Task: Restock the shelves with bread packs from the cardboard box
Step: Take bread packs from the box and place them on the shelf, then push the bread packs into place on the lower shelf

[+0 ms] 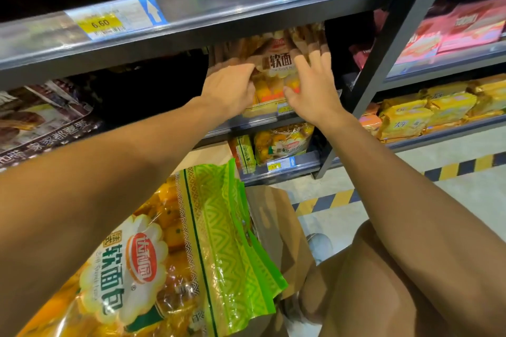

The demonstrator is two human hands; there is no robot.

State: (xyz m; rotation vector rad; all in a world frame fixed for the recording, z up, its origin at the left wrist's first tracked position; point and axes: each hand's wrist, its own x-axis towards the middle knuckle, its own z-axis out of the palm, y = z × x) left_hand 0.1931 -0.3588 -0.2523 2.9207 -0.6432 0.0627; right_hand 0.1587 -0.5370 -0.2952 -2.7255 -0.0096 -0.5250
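While both hands are reaching into the shelf [246, 123], left hand [230, 87] is gripping the bread pack [276, 63] — right hand [312, 85] pressing it, fingers [315, 59] spread.

On my feed, a yellow price tag [101, 24] reading 6.60 sits in the clear rail up top, just beside a blue label with a white arrow [152, 9]. Far left I see dark printed packets [41, 117] lying flat. Through the black upright post [394, 44], the neighbouring bay carries red and pink packs [462, 27] above and yellow biscuit packs [427, 112] below. A yellow-and-black hazard stripe [383, 186] runs along the pale floor [342, 216].
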